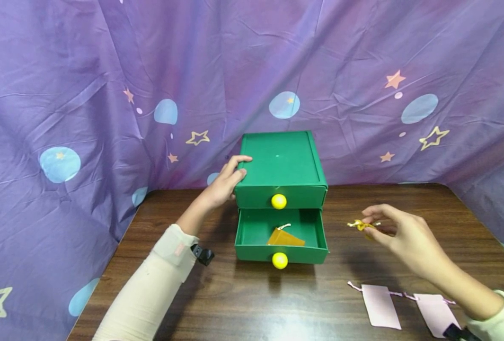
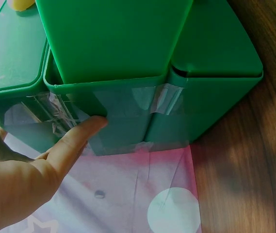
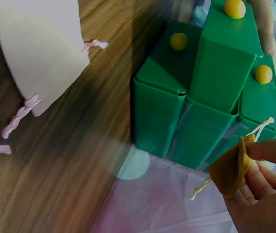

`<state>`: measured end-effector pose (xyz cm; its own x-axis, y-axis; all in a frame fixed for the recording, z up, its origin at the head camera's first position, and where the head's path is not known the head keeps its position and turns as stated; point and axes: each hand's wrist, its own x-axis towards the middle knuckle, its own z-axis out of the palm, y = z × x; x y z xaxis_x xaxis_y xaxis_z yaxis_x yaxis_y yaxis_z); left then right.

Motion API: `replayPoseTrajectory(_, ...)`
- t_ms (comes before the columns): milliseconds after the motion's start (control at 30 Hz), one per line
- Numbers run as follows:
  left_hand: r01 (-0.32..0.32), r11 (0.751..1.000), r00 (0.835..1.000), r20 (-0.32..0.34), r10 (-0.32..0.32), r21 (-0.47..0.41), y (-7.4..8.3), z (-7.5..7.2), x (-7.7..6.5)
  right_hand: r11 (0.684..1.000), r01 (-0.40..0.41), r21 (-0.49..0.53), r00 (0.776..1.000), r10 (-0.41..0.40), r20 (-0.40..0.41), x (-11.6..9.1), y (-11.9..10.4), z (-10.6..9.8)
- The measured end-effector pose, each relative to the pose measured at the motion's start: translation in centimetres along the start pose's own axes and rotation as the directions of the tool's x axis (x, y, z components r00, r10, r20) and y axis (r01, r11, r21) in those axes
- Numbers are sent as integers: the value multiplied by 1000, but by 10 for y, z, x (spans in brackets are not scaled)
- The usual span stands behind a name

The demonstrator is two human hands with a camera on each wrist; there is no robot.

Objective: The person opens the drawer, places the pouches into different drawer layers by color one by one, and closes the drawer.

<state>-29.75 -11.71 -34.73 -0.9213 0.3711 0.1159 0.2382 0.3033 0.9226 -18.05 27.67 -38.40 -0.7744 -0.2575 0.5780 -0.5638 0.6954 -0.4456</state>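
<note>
A green drawer cabinet (image 1: 279, 158) with round yellow knobs stands on the table. Its middle drawer (image 1: 252, 253) is pulled out, and a mustard-yellow drawstring pouch (image 1: 287, 238) lies inside with its pale cord towards the back. My left hand (image 1: 223, 185) rests against the cabinet's left side, fingertips at the top edge; in the left wrist view one extended digit (image 2: 77, 141) touches the side wall. To the right of the drawer, my right hand (image 1: 405, 237) pinches a second mustard pouch (image 3: 231, 167) by its gathered top, cord ends sticking out.
Two pale pink drawstring pouches, a left one (image 1: 381, 305) and a right one (image 1: 437, 312), lie on the dark wooden table (image 1: 320, 303) at the front right. A purple curtain (image 1: 234, 61) with stars and planets hangs behind the cabinet and at both sides.
</note>
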Motion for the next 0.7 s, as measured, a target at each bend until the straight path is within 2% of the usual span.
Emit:
replayPoseTrajectory(167, 4, 1000, 1000, -1, -4, 1, 0, 0, 0, 1000, 2, 8, 1000, -2, 4, 4, -10, 1)
replayPoseTrajectory(700, 5, 1000, 1000, -7, -5, 12, 0, 0, 0, 991, 23, 133, 999, -28, 33, 18, -41, 11)
